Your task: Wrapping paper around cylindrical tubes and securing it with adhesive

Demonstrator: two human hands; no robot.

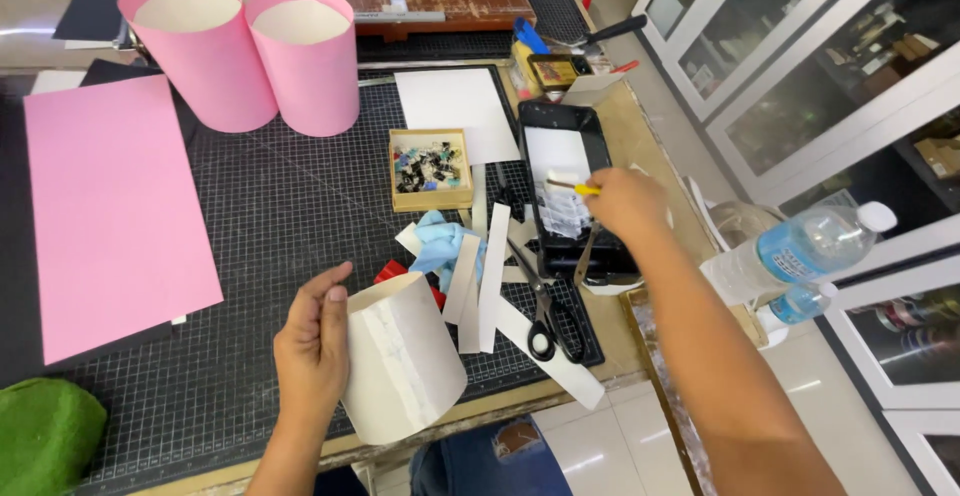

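**2 pink tubes done, a white one in hand**

2 pink tubes (245,51) stand finished on the table (250,246). The left hand (312,341), fingers wrapped, holds a white card tube (405,356) at the near edge. The right hand (625,201), fingers pinched, holds a small roller (566,184) in the black tray (565,191). A flat pink sheet (110,216) lies unrolled.

Bench (655,146) w/ cutting mat (270,226), tray (600,256).
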